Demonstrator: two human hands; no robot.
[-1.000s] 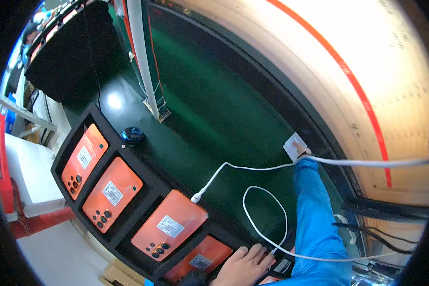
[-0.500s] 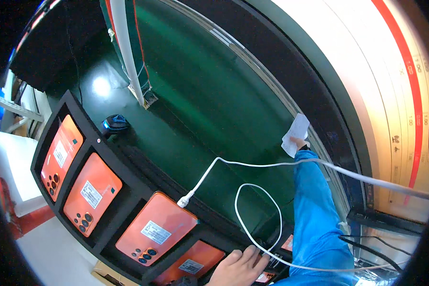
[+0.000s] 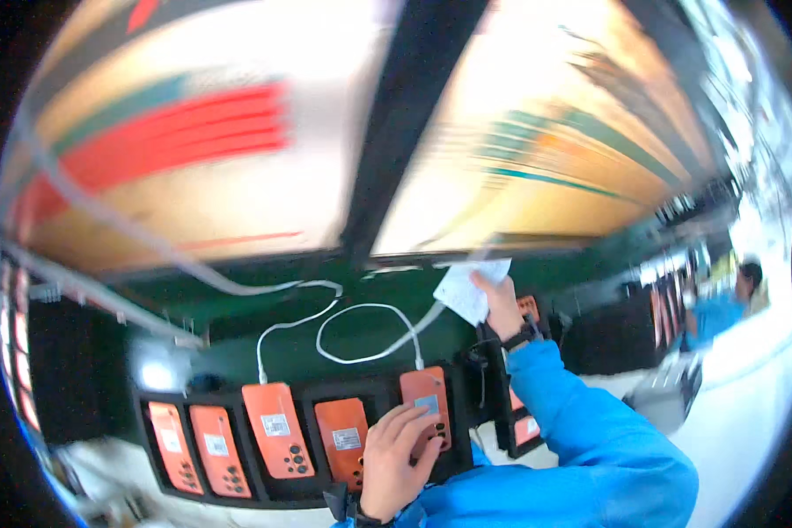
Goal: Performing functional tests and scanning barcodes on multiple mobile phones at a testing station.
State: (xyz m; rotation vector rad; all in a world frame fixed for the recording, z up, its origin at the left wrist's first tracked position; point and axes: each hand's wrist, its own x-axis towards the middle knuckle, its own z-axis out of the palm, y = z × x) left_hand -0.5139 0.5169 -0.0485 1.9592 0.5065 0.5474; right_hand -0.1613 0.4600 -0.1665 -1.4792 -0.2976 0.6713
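Note:
A black tray (image 3: 308,396) holds a row of orange phones, backs up, each with a white label and dark round camera lenses. My left hand (image 3: 396,453) lies over the lower part of one phone (image 3: 424,385), fingers spread and slightly bent. A white cable (image 3: 419,359) is plugged into that phone's top end. Another white cable (image 3: 262,374) runs into a second phone (image 3: 273,405) farther left. Beyond the tray, my right hand (image 3: 500,304) pinches a white sheet (image 3: 468,290); whether it is paper or cloth, I cannot tell.
Large lit screens (image 3: 194,176) stand behind the green work surface (image 3: 238,334), with a dark frame bar (image 3: 405,132) between them. More phones (image 3: 526,429) lie in another black holder to the right. Farther right, a person in blue (image 3: 717,317) is near a grey box (image 3: 664,396).
My view has swung right and up, showing more screens and the person. The white sheet remains in my right hand. My left hand now lies over a phone with a cable in it.

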